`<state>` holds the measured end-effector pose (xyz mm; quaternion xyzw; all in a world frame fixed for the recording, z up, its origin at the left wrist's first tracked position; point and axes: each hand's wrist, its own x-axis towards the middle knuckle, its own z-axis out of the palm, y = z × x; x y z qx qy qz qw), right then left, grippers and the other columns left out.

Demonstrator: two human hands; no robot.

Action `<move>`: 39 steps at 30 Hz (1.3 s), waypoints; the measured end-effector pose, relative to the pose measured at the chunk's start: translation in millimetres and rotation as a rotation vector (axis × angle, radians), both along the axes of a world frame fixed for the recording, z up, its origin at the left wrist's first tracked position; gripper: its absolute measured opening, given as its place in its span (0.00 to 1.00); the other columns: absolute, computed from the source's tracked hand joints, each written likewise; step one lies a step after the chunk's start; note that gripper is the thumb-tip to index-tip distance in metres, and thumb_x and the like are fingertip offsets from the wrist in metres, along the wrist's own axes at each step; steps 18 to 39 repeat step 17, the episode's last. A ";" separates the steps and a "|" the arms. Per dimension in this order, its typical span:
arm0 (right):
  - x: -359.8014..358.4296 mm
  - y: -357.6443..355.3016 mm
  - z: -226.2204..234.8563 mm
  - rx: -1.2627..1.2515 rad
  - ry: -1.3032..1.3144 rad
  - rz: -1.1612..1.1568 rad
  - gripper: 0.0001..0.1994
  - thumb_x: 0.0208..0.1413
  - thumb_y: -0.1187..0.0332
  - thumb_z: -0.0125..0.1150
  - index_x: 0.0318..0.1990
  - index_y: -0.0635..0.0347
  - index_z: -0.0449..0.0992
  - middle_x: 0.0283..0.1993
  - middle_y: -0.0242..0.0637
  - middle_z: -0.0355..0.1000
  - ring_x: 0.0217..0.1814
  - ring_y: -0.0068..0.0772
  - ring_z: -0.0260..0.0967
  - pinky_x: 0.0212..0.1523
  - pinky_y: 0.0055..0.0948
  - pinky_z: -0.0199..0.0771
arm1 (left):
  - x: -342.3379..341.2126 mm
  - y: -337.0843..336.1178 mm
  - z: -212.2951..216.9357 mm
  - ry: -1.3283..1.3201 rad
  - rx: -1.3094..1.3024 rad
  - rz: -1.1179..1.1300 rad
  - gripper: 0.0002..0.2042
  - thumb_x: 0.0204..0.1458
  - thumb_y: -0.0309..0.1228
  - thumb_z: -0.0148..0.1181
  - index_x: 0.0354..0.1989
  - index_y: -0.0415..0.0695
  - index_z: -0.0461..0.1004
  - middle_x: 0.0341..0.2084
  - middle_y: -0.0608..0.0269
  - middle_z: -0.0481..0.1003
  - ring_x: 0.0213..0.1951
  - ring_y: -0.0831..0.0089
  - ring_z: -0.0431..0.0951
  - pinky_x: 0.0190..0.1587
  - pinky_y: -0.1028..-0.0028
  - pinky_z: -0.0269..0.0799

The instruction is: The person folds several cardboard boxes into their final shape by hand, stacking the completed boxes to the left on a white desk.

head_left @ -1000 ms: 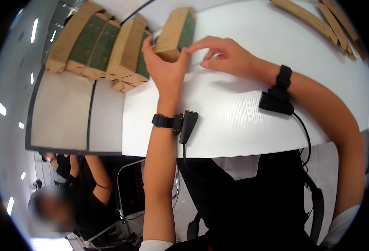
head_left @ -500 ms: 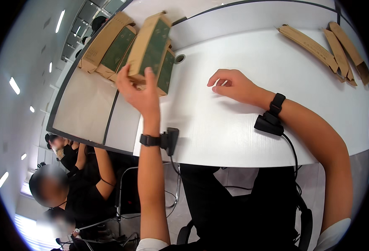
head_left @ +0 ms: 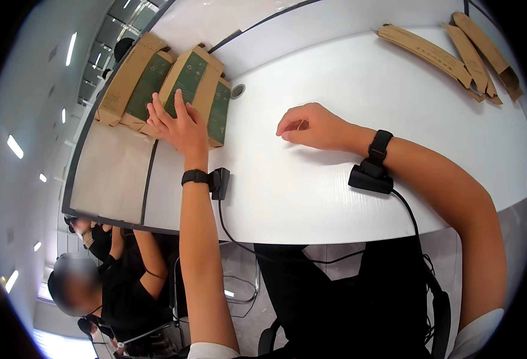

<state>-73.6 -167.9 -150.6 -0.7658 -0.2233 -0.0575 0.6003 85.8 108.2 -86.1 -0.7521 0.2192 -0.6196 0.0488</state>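
My left hand [head_left: 181, 128] is open, its fingers spread in front of the near end of a brown cardboard box with a green panel [head_left: 189, 72]. Whether the fingertips touch the box cannot be made out. That box sits in a row of similar ones: a brown and green box [head_left: 145, 90] stands on its left, another [head_left: 220, 110] on its right. Over the white table, my right hand [head_left: 311, 127] is loosely closed, fingers curled toward the thumb, with nothing visible in it. Each wrist wears a black strap with a small black device and a cable.
Several flattened brown cardboard pieces [head_left: 425, 51] lie at the table's [head_left: 311, 197] far right. A round cable hole [head_left: 238, 91] is beside the box row. Low grey partitions [head_left: 335, 36] edge the table. Other people [head_left: 126, 281] sit at the lower left.
The box my left hand held up is now lower, among the other boxes. My left hand has let go, its fingers spread. The right hand's fingers have curled closer together.
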 end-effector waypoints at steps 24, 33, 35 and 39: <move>8.1 1.9 -5.9 0.007 -0.017 0.000 0.09 0.57 0.67 0.62 0.38 0.63 0.83 0.37 0.39 0.82 0.40 0.33 0.78 0.46 0.31 0.78 | -7.7 -13.3 9.6 0.114 0.105 0.238 0.22 0.47 0.39 0.73 0.54 0.58 0.80 0.73 0.56 0.55 0.73 0.47 0.53 0.70 0.36 0.49; 8.1 1.9 -5.9 0.007 -0.017 0.000 0.09 0.57 0.67 0.62 0.38 0.63 0.83 0.37 0.39 0.82 0.40 0.33 0.78 0.46 0.31 0.78 | -7.7 -13.3 9.6 0.114 0.105 0.238 0.22 0.47 0.39 0.73 0.54 0.58 0.80 0.73 0.56 0.55 0.73 0.47 0.53 0.70 0.36 0.49; 8.1 1.9 -5.9 0.007 -0.017 0.000 0.09 0.57 0.67 0.62 0.38 0.63 0.83 0.37 0.39 0.82 0.40 0.33 0.78 0.46 0.31 0.78 | -7.7 -13.3 9.6 0.114 0.105 0.238 0.22 0.47 0.39 0.73 0.54 0.58 0.80 0.73 0.56 0.55 0.73 0.47 0.53 0.70 0.36 0.49; 8.1 1.9 -5.9 0.007 -0.017 0.000 0.09 0.57 0.67 0.62 0.38 0.63 0.83 0.37 0.39 0.82 0.40 0.33 0.78 0.46 0.31 0.78 | -7.7 -13.3 9.6 0.114 0.105 0.238 0.22 0.47 0.39 0.73 0.54 0.58 0.80 0.73 0.56 0.55 0.73 0.47 0.53 0.70 0.36 0.49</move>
